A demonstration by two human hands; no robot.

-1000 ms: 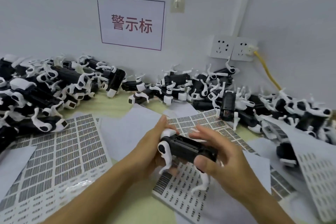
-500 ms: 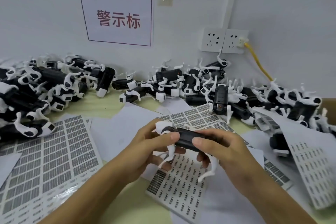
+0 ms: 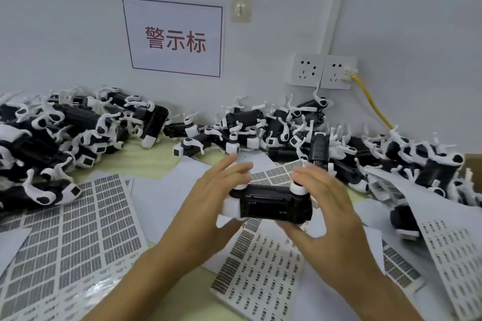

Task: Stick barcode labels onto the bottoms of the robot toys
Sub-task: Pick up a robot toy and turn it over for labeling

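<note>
A black robot toy [image 3: 273, 203] with white legs is held above the table between both hands, its flat dark face turned toward me. My left hand [image 3: 206, 206] holds the toy's white left end, fingers stretched upward behind it. My right hand [image 3: 336, 216] grips the right end, thumb underneath and fingers arched over the top. Under the hands lies a sheet of small barcode labels [image 3: 260, 276]. A larger label sheet [image 3: 78, 229] lies to the left. Whether a label sits on the toy cannot be told.
Piles of black-and-white robot toys line the wall at the left [image 3: 65, 128], middle [image 3: 260, 128] and right [image 3: 417, 161]. Another label sheet [image 3: 453, 255] drapes at the right. Wall sockets [image 3: 323, 70] with a yellow cable [image 3: 373, 101] and a sign [image 3: 174, 36] are behind.
The toy has been rotated in both hands so its flat dark face points at me. Fingers of both hands have lifted off its top.
</note>
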